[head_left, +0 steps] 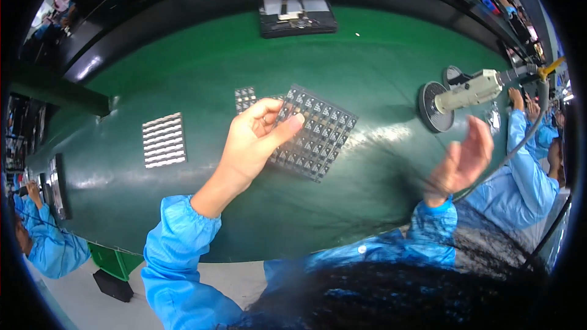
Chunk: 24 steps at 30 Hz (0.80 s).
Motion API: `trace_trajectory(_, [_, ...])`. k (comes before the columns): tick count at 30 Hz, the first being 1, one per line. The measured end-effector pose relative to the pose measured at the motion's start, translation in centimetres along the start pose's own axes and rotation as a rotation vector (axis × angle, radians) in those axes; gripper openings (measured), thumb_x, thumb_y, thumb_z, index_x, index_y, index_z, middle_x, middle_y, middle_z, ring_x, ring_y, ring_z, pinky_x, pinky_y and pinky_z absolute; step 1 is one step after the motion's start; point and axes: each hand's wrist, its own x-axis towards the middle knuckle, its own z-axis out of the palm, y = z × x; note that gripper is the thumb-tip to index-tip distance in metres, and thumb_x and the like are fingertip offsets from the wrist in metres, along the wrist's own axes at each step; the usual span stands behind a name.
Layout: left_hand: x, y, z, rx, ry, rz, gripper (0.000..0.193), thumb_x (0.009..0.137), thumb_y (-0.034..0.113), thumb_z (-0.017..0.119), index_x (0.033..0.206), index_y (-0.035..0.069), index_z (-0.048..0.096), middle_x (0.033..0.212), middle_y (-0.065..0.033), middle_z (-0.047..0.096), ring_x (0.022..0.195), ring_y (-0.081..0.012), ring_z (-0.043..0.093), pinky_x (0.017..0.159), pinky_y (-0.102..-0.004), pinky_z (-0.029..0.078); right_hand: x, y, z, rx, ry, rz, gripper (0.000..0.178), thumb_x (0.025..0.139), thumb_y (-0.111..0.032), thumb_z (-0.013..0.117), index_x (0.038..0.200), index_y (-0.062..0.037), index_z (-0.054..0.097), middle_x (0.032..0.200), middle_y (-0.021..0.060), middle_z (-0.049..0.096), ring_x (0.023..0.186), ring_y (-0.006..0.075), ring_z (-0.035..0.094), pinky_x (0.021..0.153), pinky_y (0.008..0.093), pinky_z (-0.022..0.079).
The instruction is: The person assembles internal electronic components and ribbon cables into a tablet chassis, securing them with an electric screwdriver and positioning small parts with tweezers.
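Observation:
My left hand (254, 140) grips the near-left edge of a black gridded tray (318, 131) filled with several small dark parts, holding it tilted just above the green work surface (367, 61), thumb on top. My right hand (463, 157) is raised at the right, fingers spread and blurred, holding nothing. It hangs below a white electric screwdriver (474, 90) that hangs on a cable. Both forearms wear blue sleeves.
A grey ribbed plate (164, 140) lies left of my left hand; a small gridded piece (244, 98) lies behind it. A dark round disc (433, 107) sits by the screwdriver. A black fixture with metal plates (295, 1) stands at the far edge. Co-workers in blue sit at both sides.

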Motion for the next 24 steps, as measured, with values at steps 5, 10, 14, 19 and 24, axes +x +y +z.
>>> trace_trajectory(5, [-0.9, -2.3, 0.8, -0.129, 0.018, -0.014, 0.03, 0.095, 0.008, 0.067, 0.121, 0.001, 0.053, 0.116, -0.0075, 0.065, 0.105, -0.0122, 0.062, 0.092, -0.0284, 0.052, 1.4, -2.7, 5.3, 0.407, -0.639, 0.221, 0.04, 0.089, -0.009, 0.064, 0.126, 0.0054, 0.059, 0.125, 0.0197, 0.062, 0.116, 0.0294, 0.059, 0.104, 0.0396, 0.044])
trace_trajectory(10, [-1.1, -2.6, 1.6, -0.209, 0.082, 0.045, 0.053, 0.087, -0.003, 0.072, 0.132, 0.001, 0.043, 0.119, -0.0098, 0.063, 0.109, -0.0178, 0.063, 0.098, -0.0347, 0.053, 0.1, -0.6, 10.3, 0.922, -0.596, 0.832, 0.048, 0.103, -0.029, 0.051, 0.137, 0.0045, 0.05, 0.129, 0.0165, 0.061, 0.116, 0.024, 0.06, 0.102, 0.0374, 0.046])
trace_trajectory(14, [-1.4, -3.1, 1.9, -0.15, 0.159, 0.061, 0.055, 0.081, -0.008, 0.075, 0.129, 0.0, 0.048, 0.122, -0.0095, 0.063, 0.11, -0.0183, 0.063, 0.098, -0.0344, 0.052, -2.3, -1.0, 9.8, 1.09, -0.858, 1.017, 0.075, 0.101, -0.057, 0.043, 0.142, 0.0062, 0.043, 0.132, 0.018, 0.059, 0.115, 0.0237, 0.061, 0.1, 0.0369, 0.047])
trace_trajectory(19, [-1.9, -3.1, 2.7, -0.091, 0.169, 0.061, 0.046, 0.086, -0.003, 0.074, 0.127, 0.001, 0.052, 0.121, -0.0087, 0.065, 0.11, -0.0161, 0.063, 0.099, -0.0333, 0.051, -0.6, -2.5, 9.5, 0.97, -0.925, 1.205, 0.045, 0.095, -0.002, 0.065, 0.138, 0.0024, 0.051, 0.115, 0.0113, 0.07, 0.102, 0.0107, 0.064, 0.089, 0.0273, 0.054])
trace_trajectory(24, [-2.2, -3.6, 2.9, -0.047, 0.174, 0.017, 0.036, 0.093, 0.0, 0.068, 0.127, 0.0, 0.055, 0.12, -0.008, 0.066, 0.111, -0.014, 0.062, 0.098, -0.0317, 0.05, -0.7, -2.0, 9.2, 0.981, -0.916, 1.211, 0.038, 0.094, -0.001, 0.067, 0.13, 0.0039, 0.057, 0.112, 0.0122, 0.072, 0.1, 0.0115, 0.066, 0.088, 0.0278, 0.055])
